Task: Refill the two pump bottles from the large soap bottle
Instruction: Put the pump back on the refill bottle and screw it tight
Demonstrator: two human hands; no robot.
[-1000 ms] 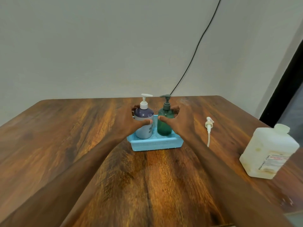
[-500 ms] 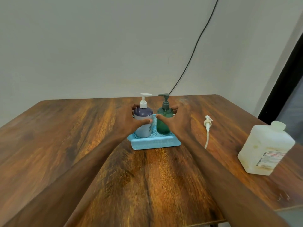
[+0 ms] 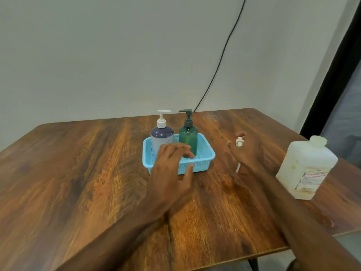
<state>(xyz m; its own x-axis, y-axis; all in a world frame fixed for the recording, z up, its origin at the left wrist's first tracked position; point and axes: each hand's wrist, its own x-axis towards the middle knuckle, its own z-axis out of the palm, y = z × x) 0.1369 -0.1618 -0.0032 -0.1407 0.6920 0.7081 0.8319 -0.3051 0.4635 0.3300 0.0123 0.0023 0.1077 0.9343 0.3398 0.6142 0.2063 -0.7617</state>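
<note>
A: So, hands?
B: left hand (image 3: pixel 172 169) relaxed, empty, over the basket (image 3: pixel 205 165) front rim; right hand (image 3: pixel 248 155) pinches the loose pump (image 3: pixel 239 142). purple bottle (image 3: pixel 161 137), green bottle (image 3: pixel 188 137) inside basket; large soap bottle (image 3: pixel 306 167) by the table (image 3: pixel 78 173) right edge.

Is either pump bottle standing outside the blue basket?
No, the purple bottle and the green bottle both stand upright inside the blue basket.

Two bare hands in shot here, left hand (image 3: pixel 172 163) and right hand (image 3: pixel 248 151). Forearms (image 3: pixel 117 237) bare too, uncovered right down to the bottom edge of view
</note>
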